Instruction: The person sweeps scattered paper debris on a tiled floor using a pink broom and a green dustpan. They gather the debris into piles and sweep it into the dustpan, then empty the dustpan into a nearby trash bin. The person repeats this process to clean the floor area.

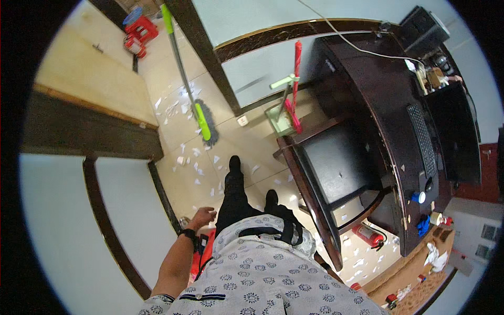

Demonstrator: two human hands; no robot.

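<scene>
My left hand (203, 217) hangs beside my left thigh, with a dark band on its wrist. Its fingers are loosely bent and apart, holding nothing. My right hand does not show. Ahead of my feet is a long-handled mop (185, 79) with a green grip and a fluffy grey head (209, 128) resting on the tiles. White paper scraps (197, 152) lie scattered around it and towards my left foot. Farther right, a broom (296, 73) with a red handle and pink head stands by a pale green dustpan (278, 119) against the wall.
A black-seated wooden chair (336, 163) stands to my right at a dark desk (380, 105) with keyboard (420, 136) and monitor (457, 131). A red fire extinguisher (369, 236) lies beneath. Left is an open doorway with a door (100, 79); red objects (139, 34) sit beyond.
</scene>
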